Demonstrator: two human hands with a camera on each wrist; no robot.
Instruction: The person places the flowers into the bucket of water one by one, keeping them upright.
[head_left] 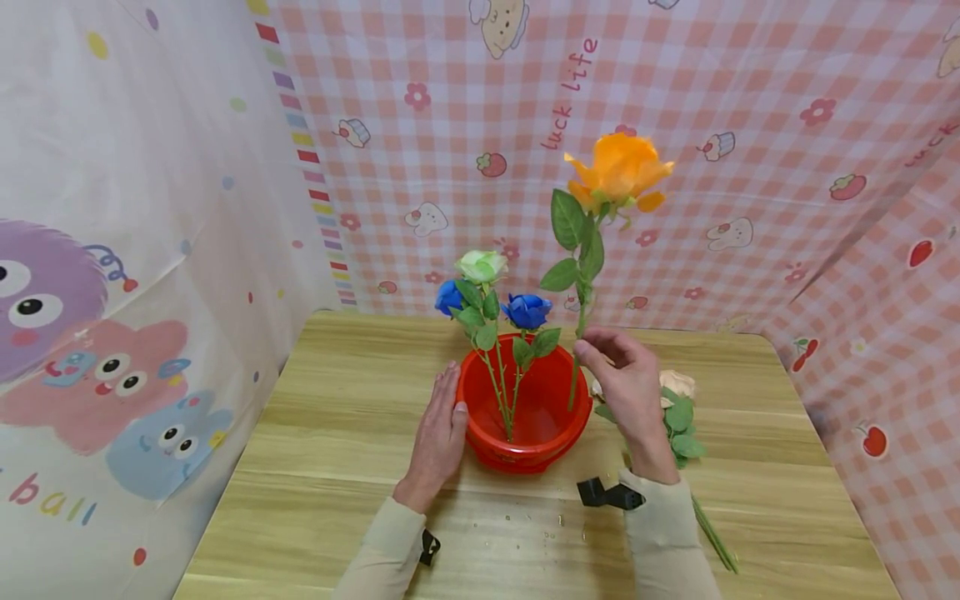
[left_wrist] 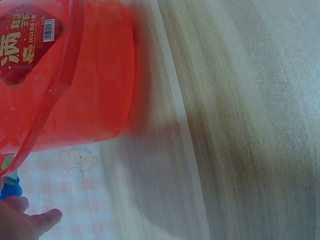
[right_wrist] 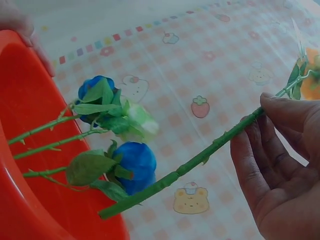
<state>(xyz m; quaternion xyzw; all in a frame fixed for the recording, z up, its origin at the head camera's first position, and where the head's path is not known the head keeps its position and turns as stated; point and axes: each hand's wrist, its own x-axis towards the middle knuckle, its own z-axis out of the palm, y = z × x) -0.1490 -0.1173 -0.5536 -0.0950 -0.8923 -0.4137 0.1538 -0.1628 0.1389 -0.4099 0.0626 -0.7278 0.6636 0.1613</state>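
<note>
My right hand (head_left: 626,379) pinches the green stem of an orange artificial rose (head_left: 619,171) between thumb and fingers, holding it upright with the bloom high. In the right wrist view the cut end of its stem (right_wrist: 150,190) overlaps the bucket. My left hand (head_left: 441,433) rests with straight fingers along the left side of the red bucket (head_left: 525,454). Inside the bucket lean two blue roses (head_left: 527,311) and a pale green-white rose (head_left: 482,266), their stems meeting near the bottom. A label (left_wrist: 30,40) shows on the bucket's outer wall in the left wrist view.
Right of the bucket, partly behind my right forearm, a cream rose (head_left: 677,384) and other leafy stems (head_left: 712,533) lie on the wooden table (head_left: 322,433). Small scraps (head_left: 528,518) are scattered before the bucket. A pink checked cloth (head_left: 450,108) hangs at the back.
</note>
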